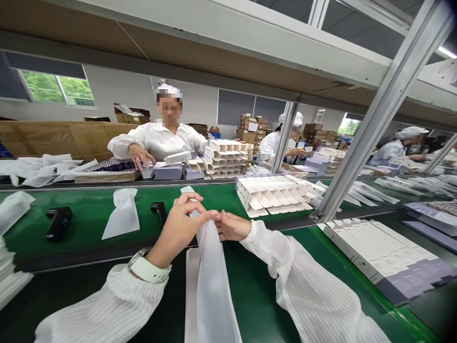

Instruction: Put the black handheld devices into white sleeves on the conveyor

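In front of me hangs a long, translucent white wrapping sheet (216,290), folded lengthwise, its far end gathered between my hands. My left hand (182,226), with a watch on its wrist, pinches the sheet's edge between thumb and fingers. Close against it, my right hand (233,226) is closed on the same end, its fingertips partly hidden. Beneath the sheet lies a flat white strip or stack (192,295). Just beyond my left hand a black handheld device (159,213) rests on the green belt (89,205), partly covered by that hand.
Another black device (59,223) and a loose white wrapper (123,214) lie on the belt. Open cartons (274,193) stand beyond my right hand. Flat white-and-purple cartons (389,252) lie right, near a metal post (374,109). Across the belt, a co-worker (167,133) handles boxes.
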`<state>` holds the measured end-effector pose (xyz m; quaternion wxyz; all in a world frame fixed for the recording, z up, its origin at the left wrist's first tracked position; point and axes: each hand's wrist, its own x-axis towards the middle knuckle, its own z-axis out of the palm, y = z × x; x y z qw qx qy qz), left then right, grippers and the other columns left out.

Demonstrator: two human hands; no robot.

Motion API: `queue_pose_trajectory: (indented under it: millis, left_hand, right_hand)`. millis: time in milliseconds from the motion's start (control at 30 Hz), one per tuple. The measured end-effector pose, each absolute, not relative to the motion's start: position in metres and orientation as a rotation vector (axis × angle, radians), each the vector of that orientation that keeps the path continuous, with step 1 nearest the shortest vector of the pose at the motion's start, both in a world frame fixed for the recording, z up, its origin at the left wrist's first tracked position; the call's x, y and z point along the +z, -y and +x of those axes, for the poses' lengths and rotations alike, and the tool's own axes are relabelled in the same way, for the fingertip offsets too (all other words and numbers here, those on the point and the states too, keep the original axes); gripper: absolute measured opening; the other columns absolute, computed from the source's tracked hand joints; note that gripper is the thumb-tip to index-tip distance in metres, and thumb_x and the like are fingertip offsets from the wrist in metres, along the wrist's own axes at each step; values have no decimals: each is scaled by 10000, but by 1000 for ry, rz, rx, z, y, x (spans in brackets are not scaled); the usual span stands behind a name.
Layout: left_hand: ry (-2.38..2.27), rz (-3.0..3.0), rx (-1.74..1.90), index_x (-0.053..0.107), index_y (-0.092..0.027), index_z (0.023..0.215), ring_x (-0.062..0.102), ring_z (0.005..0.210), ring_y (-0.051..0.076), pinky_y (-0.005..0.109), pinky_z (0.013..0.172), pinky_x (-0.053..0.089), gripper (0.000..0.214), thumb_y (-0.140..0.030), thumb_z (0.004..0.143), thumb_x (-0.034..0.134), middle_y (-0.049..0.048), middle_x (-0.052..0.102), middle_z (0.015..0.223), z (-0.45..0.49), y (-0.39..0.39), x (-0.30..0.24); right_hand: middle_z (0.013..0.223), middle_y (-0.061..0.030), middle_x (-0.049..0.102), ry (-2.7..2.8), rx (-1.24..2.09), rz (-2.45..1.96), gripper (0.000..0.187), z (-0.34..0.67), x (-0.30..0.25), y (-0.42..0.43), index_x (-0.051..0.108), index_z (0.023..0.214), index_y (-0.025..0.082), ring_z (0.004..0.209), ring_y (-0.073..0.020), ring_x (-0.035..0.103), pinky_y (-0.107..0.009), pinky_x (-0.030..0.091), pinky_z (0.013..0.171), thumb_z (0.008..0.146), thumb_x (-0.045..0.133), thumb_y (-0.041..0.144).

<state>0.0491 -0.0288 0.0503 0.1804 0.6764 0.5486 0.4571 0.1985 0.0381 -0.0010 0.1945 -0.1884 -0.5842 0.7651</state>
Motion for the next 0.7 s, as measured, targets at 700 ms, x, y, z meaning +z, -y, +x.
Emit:
queue_pose_trajectory:
  millis: [700]
  left_hand:
    - [-1480, 2019, 556, 524, -162, 623, 440, 595, 130, 209, 503, 307, 403, -564, 623, 498, -9, 473, 650, 5, 7, -25]
  right_hand:
    - [968, -90, 553, 1566, 750, -1385, 685, 214, -14, -167, 284, 1220, 114, 850, -200, 550, -289, 458, 672, 562, 470, 77]
